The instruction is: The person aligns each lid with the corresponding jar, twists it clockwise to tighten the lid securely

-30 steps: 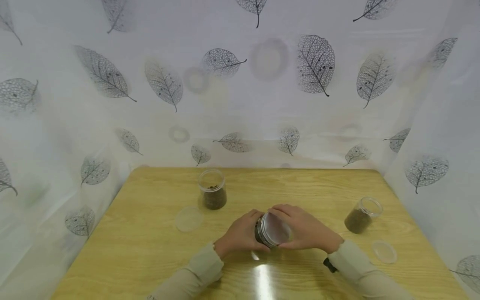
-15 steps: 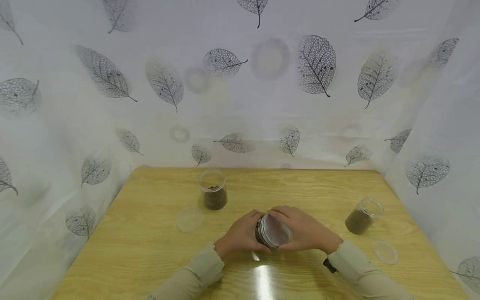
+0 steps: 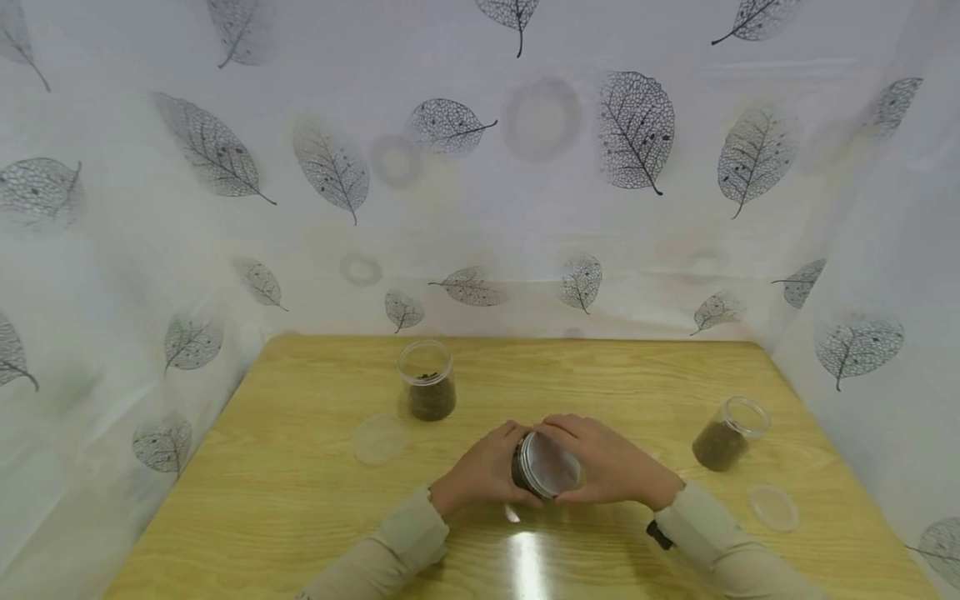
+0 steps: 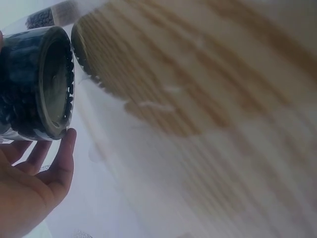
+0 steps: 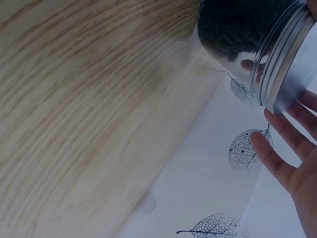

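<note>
Between both hands, over the front middle of the table, is a clear jar [image 5: 233, 29] of dark bean-like pieces, lying tilted on its side. Its silver screw lid [image 3: 553, 465] faces right and its base faces left. My left hand [image 3: 483, 468] grips the jar's body near the base, fingers behind and thumb in front. Around the lid's edge curl the fingers and thumb of my right hand [image 3: 617, 463]. The lid sits on the jar's mouth. In the left wrist view the jar's round base [image 4: 57, 82] shows above my fingertips.
An uncovered jar [image 3: 431, 398] with dark contents stands back left, a translucent disc [image 3: 379, 439] lying before it. Another uncovered jar [image 3: 720, 443] stands at the right, with a second translucent disc [image 3: 774, 508] nearby. A leaf-print curtain [image 3: 495, 208] encloses the wooden table [image 3: 285, 500].
</note>
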`<state>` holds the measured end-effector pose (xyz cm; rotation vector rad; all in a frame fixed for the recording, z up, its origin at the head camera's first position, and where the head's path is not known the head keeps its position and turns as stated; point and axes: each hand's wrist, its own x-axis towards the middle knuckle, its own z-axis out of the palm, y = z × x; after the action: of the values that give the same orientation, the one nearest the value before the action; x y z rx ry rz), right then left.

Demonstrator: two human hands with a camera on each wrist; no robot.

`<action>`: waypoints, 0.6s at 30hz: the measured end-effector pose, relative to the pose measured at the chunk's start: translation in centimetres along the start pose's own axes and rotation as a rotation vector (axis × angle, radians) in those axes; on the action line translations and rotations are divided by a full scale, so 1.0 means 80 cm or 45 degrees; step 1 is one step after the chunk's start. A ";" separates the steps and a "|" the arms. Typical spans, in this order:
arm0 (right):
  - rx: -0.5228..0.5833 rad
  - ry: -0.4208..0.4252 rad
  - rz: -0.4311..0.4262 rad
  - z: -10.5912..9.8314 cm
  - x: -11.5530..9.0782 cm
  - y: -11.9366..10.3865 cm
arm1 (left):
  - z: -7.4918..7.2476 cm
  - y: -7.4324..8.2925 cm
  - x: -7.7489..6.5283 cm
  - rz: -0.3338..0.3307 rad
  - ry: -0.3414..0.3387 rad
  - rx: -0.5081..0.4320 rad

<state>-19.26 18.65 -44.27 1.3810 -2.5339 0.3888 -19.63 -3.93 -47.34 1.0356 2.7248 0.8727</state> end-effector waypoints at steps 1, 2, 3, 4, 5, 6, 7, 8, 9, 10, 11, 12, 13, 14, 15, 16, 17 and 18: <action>0.001 -0.001 0.002 0.000 0.000 0.000 | 0.000 0.000 0.000 0.001 -0.007 -0.006; 0.003 -0.002 0.001 0.000 0.000 0.000 | -0.001 0.000 0.000 0.003 -0.014 -0.009; 0.006 0.000 0.001 0.001 -0.001 0.000 | 0.000 -0.001 0.001 0.005 -0.020 -0.016; 0.006 0.002 -0.001 0.002 -0.001 0.000 | 0.000 -0.001 0.001 0.007 -0.027 -0.019; 0.010 0.004 -0.002 0.002 -0.001 0.000 | -0.001 -0.001 0.001 0.008 -0.033 -0.021; 0.011 0.008 -0.006 0.003 -0.001 0.000 | -0.001 -0.002 0.001 0.011 -0.041 -0.021; 0.011 0.012 -0.009 0.004 -0.001 0.000 | 0.000 -0.002 0.001 0.011 -0.048 -0.021; 0.013 0.017 -0.014 0.005 -0.001 0.001 | 0.000 -0.002 0.001 0.012 -0.053 -0.019; 0.011 0.022 -0.018 0.005 -0.002 0.001 | 0.000 -0.003 0.002 0.013 -0.056 -0.019; 0.008 0.025 -0.022 0.006 -0.002 0.002 | 0.001 -0.003 0.002 0.010 -0.059 -0.016; 0.009 0.027 -0.024 0.006 -0.002 0.002 | 0.001 -0.002 0.002 0.009 -0.059 -0.016; 0.010 0.027 -0.025 0.005 -0.002 0.002 | 0.001 -0.002 0.002 0.008 -0.057 -0.011; 0.009 0.027 -0.025 0.005 -0.002 0.002 | 0.002 -0.003 0.002 0.006 -0.054 -0.007; 0.007 0.027 -0.025 0.005 -0.003 0.002 | 0.002 -0.003 0.001 0.009 -0.048 0.000; 0.007 0.025 -0.023 0.005 -0.003 0.002 | 0.003 -0.003 0.001 0.012 -0.041 0.007; 0.006 0.023 -0.021 0.004 -0.003 0.002 | 0.003 -0.003 0.001 0.015 -0.034 0.017; 0.005 0.023 -0.020 0.004 -0.004 0.002 | 0.004 -0.002 0.001 0.020 -0.028 0.028; 0.002 0.024 -0.018 0.004 -0.004 0.002 | 0.004 -0.002 0.001 0.026 -0.019 0.043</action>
<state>-19.26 18.87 -44.69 1.3887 -2.5082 0.3997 -19.73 -3.83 -47.71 1.0736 2.7309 0.8210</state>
